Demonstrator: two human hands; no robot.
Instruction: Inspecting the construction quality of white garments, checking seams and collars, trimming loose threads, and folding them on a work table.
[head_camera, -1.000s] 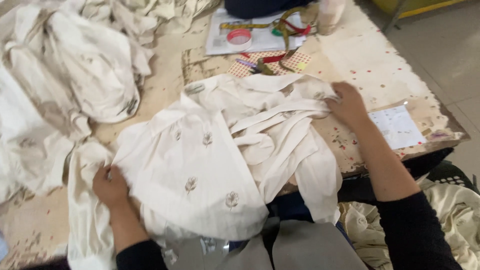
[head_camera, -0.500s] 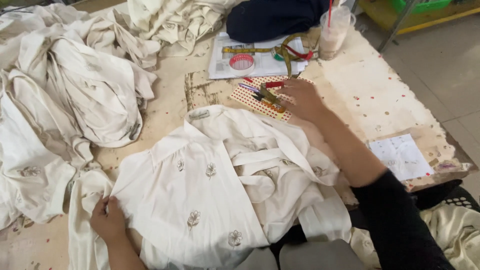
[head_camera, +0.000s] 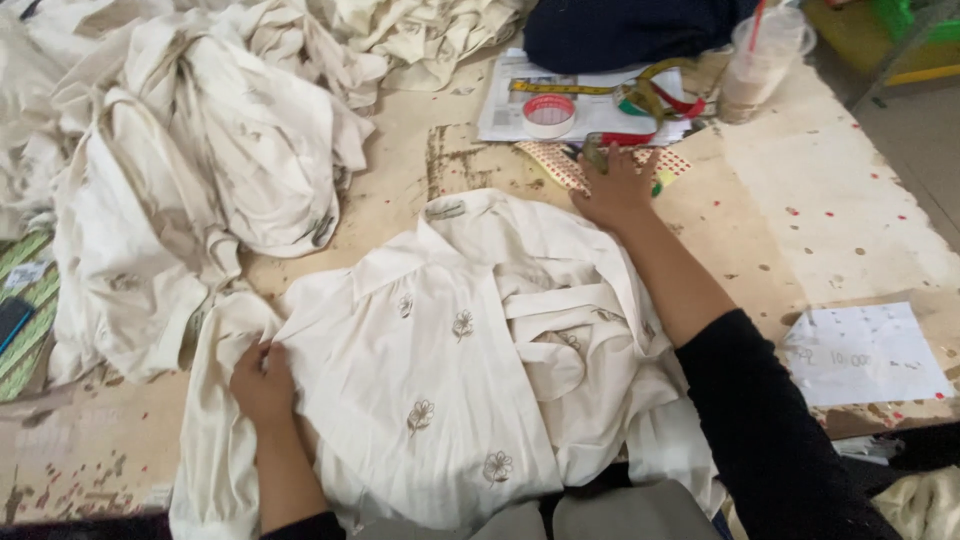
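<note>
One cream shirt (head_camera: 450, 380) with embroidered flowers, spread flat at the near edge of the worn counter (head_camera: 860, 230). Left hand (head_camera: 262, 382) pinching a fold of that shirt at its shoulder, fingers curled shut on the cloth. Right hand (head_camera: 615, 185) reached far across, palm down, fingers spread over a patterned card (head_camera: 552, 162) and small items; whether anything is gripped, cannot tell. One roll of tape (head_camera: 549, 114), one measuring tape (head_camera: 640, 92), one plastic cup (head_camera: 760, 65) with straw, one paper slip (head_camera: 865, 352). One heap of cream garments (head_camera: 200, 170) at left.
</note>
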